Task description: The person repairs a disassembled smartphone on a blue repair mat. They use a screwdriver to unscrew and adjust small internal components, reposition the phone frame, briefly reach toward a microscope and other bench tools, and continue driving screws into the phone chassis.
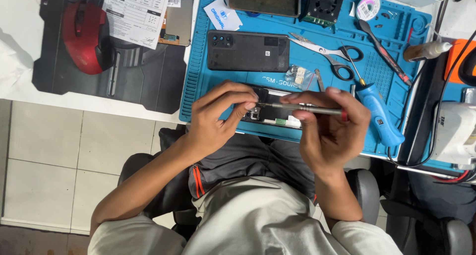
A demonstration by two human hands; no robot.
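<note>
Gripping a screwdriver (307, 109) sideways, right hand (329, 131), left hand (215, 118) curled.

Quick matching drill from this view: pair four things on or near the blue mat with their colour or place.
1 scissors
2 mouse
3 screwdriver
4 phone back cover

a red, on the dark pad
b held in the right hand
c black handles, on the blue mat
d black, lying above the left hand

Pairs: 1-c, 2-a, 3-b, 4-d

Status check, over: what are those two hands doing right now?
Left hand steadies opened phone. Right hand holds slim metal screwdriver, tip at phone. Nothing blocking; scissors lie clear.
</note>
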